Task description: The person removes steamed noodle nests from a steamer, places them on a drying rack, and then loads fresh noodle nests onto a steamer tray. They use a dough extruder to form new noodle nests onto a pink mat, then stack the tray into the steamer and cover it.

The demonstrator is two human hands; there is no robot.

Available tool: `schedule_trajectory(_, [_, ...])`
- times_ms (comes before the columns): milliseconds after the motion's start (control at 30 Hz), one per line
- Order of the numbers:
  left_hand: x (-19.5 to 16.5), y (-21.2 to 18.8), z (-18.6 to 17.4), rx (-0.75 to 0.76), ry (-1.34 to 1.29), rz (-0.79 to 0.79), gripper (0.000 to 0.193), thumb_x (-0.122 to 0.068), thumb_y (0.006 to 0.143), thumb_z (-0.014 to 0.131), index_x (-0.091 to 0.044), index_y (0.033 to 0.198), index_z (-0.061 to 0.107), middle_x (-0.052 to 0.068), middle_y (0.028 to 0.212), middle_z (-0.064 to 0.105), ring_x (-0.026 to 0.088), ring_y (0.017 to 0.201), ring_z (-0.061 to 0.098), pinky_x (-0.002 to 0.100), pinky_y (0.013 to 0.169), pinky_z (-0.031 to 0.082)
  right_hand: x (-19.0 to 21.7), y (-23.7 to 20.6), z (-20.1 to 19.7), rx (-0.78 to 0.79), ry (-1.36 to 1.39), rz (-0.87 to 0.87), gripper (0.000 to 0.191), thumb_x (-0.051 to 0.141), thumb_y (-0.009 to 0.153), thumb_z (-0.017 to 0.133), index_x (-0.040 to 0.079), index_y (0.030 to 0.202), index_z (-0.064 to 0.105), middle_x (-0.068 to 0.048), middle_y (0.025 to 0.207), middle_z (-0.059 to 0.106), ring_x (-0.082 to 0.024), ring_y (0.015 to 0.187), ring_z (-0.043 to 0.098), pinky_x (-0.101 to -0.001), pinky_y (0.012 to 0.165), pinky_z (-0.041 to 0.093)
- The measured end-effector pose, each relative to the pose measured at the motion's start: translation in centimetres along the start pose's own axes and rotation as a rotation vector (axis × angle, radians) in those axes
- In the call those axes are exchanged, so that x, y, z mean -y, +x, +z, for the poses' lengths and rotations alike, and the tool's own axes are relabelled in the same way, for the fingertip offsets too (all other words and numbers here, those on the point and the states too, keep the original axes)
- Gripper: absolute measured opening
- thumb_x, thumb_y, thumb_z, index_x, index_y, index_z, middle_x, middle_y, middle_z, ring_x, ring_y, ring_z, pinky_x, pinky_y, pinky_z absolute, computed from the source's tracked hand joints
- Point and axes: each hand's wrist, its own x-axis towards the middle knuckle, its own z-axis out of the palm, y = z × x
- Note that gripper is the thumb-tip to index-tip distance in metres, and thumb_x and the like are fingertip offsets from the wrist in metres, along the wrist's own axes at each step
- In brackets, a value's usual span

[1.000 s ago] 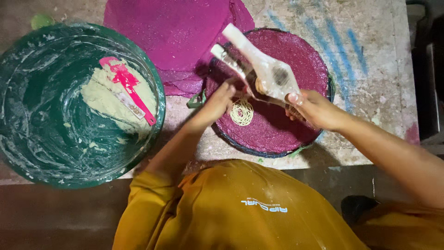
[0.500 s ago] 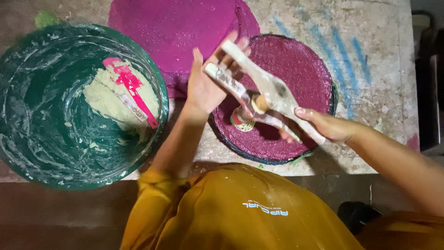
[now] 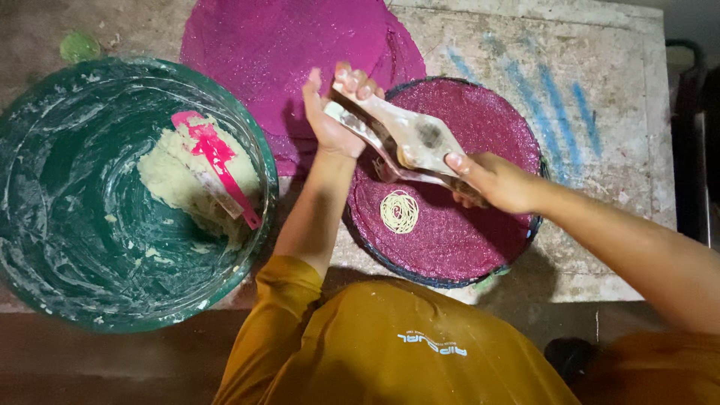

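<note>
Worn, pale stone with blue paint streaks is serving as our table [image 3: 600,112], and we are looking straight down on it past our mustard-yellow shirt [image 3: 390,345]. We are gripping a two-handled wooden press [image 3: 409,139] above the round magenta mat tray [image 3: 480,247] that is sitting near the table's front edge. Our left hand [image 3: 334,112] is curling its fingers around the far ends of the handles, and our right hand [image 3: 491,180] is closing on the near ends, so both hands are holding the press tightly between them. Directly below the press, a small coil of thin pale noodle strands [image 3: 399,211] is lying on the tray, left of its middle. A second magenta mat [image 3: 285,52] is lying flat toward the table's back edge, partly tucked under the tray's rim. At the table's left edge a large green basin [image 3: 67,225] is standing, smeared with white streaks, and it is holding a lump of pale dough [image 3: 176,176] with a pink spatula [image 3: 214,161] lying across it.
</note>
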Motion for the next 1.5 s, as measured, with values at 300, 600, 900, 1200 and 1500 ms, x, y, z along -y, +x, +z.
schedule_trajectory(300, [-0.5,1.8,0.5,-0.010,0.089,0.058,0.044,-0.055,0.101,0.042,-0.016,0.085,0.053,-0.003,0.073,0.052,0.016,0.073,0.052,0.038,0.078,0.044,1.4,0.3,-0.4,-0.117,-0.047,-0.090,0.083,0.072,0.095,0.029,-0.001,0.093,0.067,-0.014,0.074,0.070,-0.023,0.065,0.070,-0.0387,0.063,0.060])
schedule_trajectory(600, [1.6,2.4,1.8,-0.045,-0.003,0.072,0.043,-0.054,0.100,0.043,-0.016,0.084,0.051,-0.002,0.073,0.051,0.017,0.074,0.051,0.041,0.088,0.046,1.3,-0.4,-2.9,-0.179,-0.111,-0.037,0.074,0.067,0.097,0.034,0.000,0.096,0.066,-0.012,0.072,0.068,-0.021,0.065,0.068,-0.0364,0.063,0.057])
schedule_trajectory(900, [-0.2,0.6,1.5,-0.528,0.828,-0.404,0.086,-0.066,0.102,0.016,0.004,0.122,0.061,0.014,0.091,0.064,0.016,0.071,0.061,0.035,0.068,0.050,0.3,0.2,-2.4,-0.145,0.085,-0.142,0.063,0.060,0.100,0.040,0.002,0.102,0.065,-0.007,0.079,0.067,-0.016,0.069,0.065,-0.0339,0.064,0.054])
schedule_trajectory(1200, [0.1,-4.6,-3.5,-0.061,1.701,-0.322,0.064,-0.030,0.100,0.026,-0.002,0.157,0.024,0.015,0.116,0.071,0.003,0.049,0.053,0.025,0.036,0.043,-1.9,2.0,-2.1,-0.277,0.111,-0.179,0.056,0.056,0.103,0.043,0.003,0.102,0.063,-0.006,0.077,0.066,-0.015,0.069,0.064,-0.0334,0.065,0.053])
schedule_trajectory(1500, [-1.3,-7.8,3.3,0.094,2.343,0.091,0.054,-0.034,0.106,0.056,-0.012,0.155,0.044,0.019,0.130,0.071,0.029,0.107,0.070,0.044,0.090,0.056,-3.7,0.3,-3.7,-0.178,0.120,-0.190,0.075,0.069,0.098,0.027,0.006,0.093,0.066,-0.007,0.075,0.069,-0.018,0.065,0.065,-0.0348,0.058,0.052])
